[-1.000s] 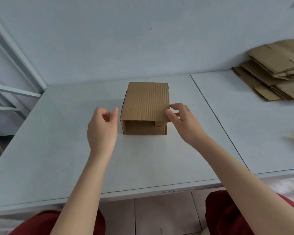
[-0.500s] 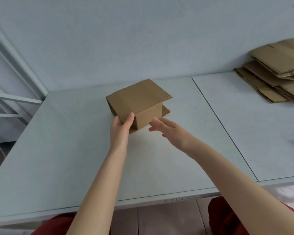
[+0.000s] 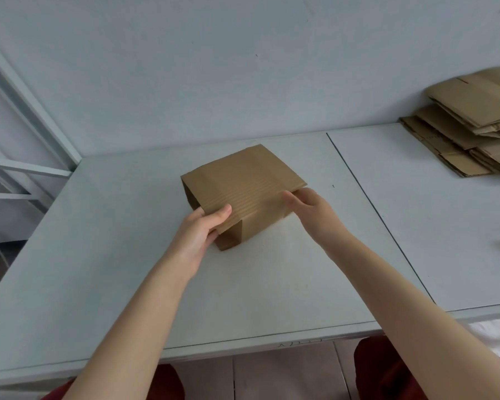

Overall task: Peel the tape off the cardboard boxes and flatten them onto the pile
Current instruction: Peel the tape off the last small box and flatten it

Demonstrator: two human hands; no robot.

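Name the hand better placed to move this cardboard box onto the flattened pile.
Right, likely. The right hand grips the cardboard box at its right edge, and the pile of flattened boxes lies far right; the left hand holds its near corner.

Head view, body only. Left forearm [image 3: 145,307] and right forearm [image 3: 387,284] were both bare from wrist to frame edge, and the wrists were bare too. Left grip [image 3: 202,232] was a bare hand with one thumbnail visible, cut short; any finish on it was too small to tell. Right grip [image 3: 309,206] was also a bare hand, its nails turned out of sight. The only clothing in frame was a dark red garment [image 3: 387,370] over both legs. The right-leg patch was the larger, with a rounded outline. A smaller left-leg patch [image 3: 171,385] was the same colour. The fabric was plain, matte and in shadow. Garment type couldn't be told.
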